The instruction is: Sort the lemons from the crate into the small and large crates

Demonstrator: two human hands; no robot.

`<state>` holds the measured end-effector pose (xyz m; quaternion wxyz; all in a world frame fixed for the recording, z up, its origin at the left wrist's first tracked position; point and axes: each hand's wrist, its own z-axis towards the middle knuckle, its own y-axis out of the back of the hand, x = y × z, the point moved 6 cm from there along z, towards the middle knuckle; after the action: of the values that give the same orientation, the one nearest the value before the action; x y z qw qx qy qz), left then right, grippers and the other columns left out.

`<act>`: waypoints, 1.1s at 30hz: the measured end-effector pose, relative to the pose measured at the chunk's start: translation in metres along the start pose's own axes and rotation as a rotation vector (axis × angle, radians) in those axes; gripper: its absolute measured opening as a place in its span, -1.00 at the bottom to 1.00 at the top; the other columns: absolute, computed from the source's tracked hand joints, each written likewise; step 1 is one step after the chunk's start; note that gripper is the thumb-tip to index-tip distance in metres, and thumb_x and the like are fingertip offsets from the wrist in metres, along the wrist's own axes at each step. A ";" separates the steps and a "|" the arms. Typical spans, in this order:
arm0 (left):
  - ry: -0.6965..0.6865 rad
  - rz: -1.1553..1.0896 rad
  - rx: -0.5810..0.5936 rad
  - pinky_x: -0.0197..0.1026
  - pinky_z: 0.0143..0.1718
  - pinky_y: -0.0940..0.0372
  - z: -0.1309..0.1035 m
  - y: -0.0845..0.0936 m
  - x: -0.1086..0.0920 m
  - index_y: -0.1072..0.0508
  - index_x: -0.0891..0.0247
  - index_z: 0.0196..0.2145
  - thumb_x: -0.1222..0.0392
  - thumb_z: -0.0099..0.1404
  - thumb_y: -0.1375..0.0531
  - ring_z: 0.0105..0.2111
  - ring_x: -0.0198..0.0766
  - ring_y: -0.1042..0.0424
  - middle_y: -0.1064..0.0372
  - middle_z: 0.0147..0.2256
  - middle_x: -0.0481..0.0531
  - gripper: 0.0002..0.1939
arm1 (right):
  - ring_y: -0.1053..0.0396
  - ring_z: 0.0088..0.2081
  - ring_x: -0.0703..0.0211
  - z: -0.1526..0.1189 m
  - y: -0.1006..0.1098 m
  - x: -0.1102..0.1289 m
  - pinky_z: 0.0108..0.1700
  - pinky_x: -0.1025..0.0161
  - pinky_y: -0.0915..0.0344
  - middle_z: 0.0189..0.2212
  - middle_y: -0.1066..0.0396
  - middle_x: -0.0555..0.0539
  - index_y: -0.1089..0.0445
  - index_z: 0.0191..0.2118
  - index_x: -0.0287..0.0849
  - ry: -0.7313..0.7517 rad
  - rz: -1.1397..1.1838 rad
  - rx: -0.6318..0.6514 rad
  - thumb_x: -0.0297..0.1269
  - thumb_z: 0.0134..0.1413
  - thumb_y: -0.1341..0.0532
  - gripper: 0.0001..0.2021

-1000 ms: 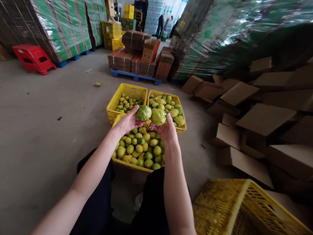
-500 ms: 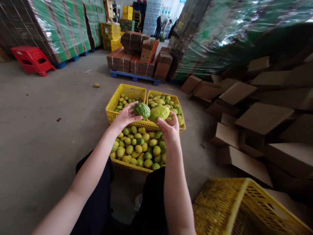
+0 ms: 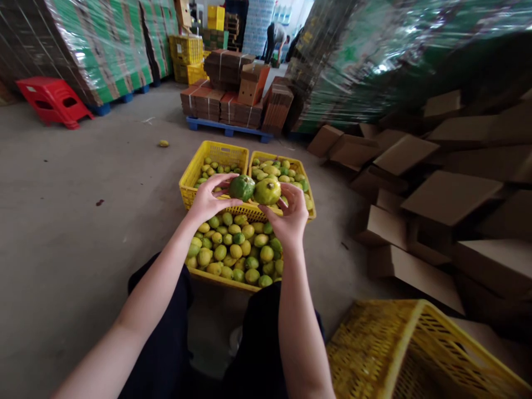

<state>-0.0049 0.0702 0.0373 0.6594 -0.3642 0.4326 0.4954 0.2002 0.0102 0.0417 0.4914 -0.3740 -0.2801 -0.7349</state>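
Observation:
My left hand (image 3: 213, 198) grips a dark green lemon (image 3: 241, 188) between thumb and fingers. In my right hand (image 3: 293, 213) is a yellow-green lemon (image 3: 267, 192), its stem end facing me. The two fruits are side by side, close together, above the crates. Below them a yellow crate (image 3: 224, 282) is full of green and yellow lemons (image 3: 235, 252). Behind it stand a left yellow crate (image 3: 189, 177) and a right yellow crate (image 3: 312, 208), both holding lemons.
A tilted yellow crate (image 3: 369, 343) is at lower right, beside a heap of cardboard boxes (image 3: 451, 197). One lemon (image 3: 163, 143) lies on the floor near a red stool (image 3: 54, 102). Flattened cartons (image 3: 208, 102) sit on a blue pallet (image 3: 228, 131). A person (image 3: 276, 39) bends over far back.
My right hand has turned its lemon, so its stem end now faces me rather than its long side. The green lemon has also turned slightly in my left hand.

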 end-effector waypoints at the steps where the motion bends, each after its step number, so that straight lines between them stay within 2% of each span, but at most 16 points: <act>1: 0.009 -0.006 -0.022 0.00 0.06 -0.41 0.000 0.001 0.000 -0.58 0.16 -0.04 0.07 -0.19 -0.56 -0.02 -0.11 -0.45 -0.42 0.04 0.12 -0.31 | -0.44 0.10 -0.01 0.001 0.000 -0.001 0.17 -0.07 -0.43 0.01 -0.48 -0.03 -0.38 -0.02 0.04 -0.023 0.029 -0.005 -0.25 -0.20 -0.48 -0.47; 6: 0.145 -0.159 -0.106 -0.02 0.10 -0.36 -0.001 0.006 0.006 -0.62 0.21 -0.10 0.06 -0.14 -0.55 -0.03 -0.06 -0.48 -0.54 -0.10 0.10 -0.41 | -0.50 -0.01 -0.03 0.002 -0.002 -0.003 0.12 -0.07 -0.47 -0.04 -0.53 -0.03 -0.47 -0.06 0.05 -0.179 0.235 0.023 -0.22 -0.29 -0.54 -0.44; 10: 0.266 -0.339 -0.143 -0.02 0.11 -0.37 -0.002 0.007 0.016 -0.61 0.19 -0.17 0.05 -0.06 -0.53 -0.03 -0.09 -0.52 -0.57 -0.19 0.05 -0.52 | -0.56 -0.15 0.01 0.002 -0.001 -0.005 0.02 -0.04 -0.51 -0.13 -0.58 0.00 -0.49 -0.09 0.06 -0.256 0.308 -0.005 -0.20 -0.27 -0.54 -0.49; 14: 0.359 -0.430 -0.137 -0.02 0.10 -0.40 -0.003 0.001 0.024 -0.62 0.19 -0.14 0.12 0.02 -0.50 0.00 -0.07 -0.53 -0.60 -0.17 0.07 -0.59 | -0.55 -0.04 -0.03 0.002 0.000 -0.012 0.10 -0.09 -0.45 -0.04 -0.58 -0.03 -0.53 -0.08 0.04 -0.295 0.336 -0.025 -0.16 -0.20 -0.51 -0.54; 17: 0.381 -0.469 -0.169 -0.03 0.11 -0.41 -0.003 -0.003 0.029 -0.62 0.21 -0.12 0.14 0.10 -0.45 0.04 -0.05 -0.51 -0.60 -0.13 0.10 -0.64 | -0.49 0.07 -0.05 0.002 0.000 -0.014 0.16 -0.10 -0.41 0.03 -0.55 -0.03 -0.54 -0.05 0.06 -0.296 0.338 -0.038 -0.16 -0.17 -0.49 -0.55; 24: 0.384 -0.515 -0.179 -0.07 0.08 -0.43 -0.003 -0.004 0.034 -0.62 0.20 -0.07 0.19 0.13 -0.41 0.07 -0.07 -0.50 -0.56 0.00 0.09 -0.64 | -0.54 -0.03 0.01 -0.001 -0.005 -0.016 0.02 -0.01 -0.50 -0.03 -0.57 -0.03 -0.53 0.00 0.07 -0.324 0.362 -0.080 -0.13 -0.10 -0.46 -0.55; 31: 0.428 -0.532 -0.222 -0.04 0.08 -0.43 -0.006 -0.011 0.031 -0.60 0.24 -0.12 0.17 0.28 -0.32 0.01 -0.10 -0.53 -0.57 -0.04 0.11 -0.78 | -0.52 0.03 -0.04 -0.003 -0.012 -0.018 -0.02 -0.04 -0.55 -0.04 -0.58 -0.02 -0.51 0.09 0.07 -0.405 0.378 -0.091 0.01 -0.06 -0.40 -0.47; 33: 0.440 -0.538 -0.182 -0.02 0.12 -0.40 -0.008 -0.018 0.029 -0.58 0.26 -0.15 0.11 0.28 -0.33 0.06 -0.07 -0.49 -0.57 -0.06 0.13 -0.77 | -0.51 0.05 -0.07 -0.003 -0.015 -0.016 -0.02 -0.05 -0.55 -0.01 -0.57 -0.03 -0.51 0.09 0.06 -0.387 0.375 -0.070 0.02 -0.10 -0.43 -0.44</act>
<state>0.0151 0.0681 0.0088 0.6222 -0.6201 0.4070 0.2504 0.1895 0.0211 0.0265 0.5431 -0.5697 -0.2692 -0.5550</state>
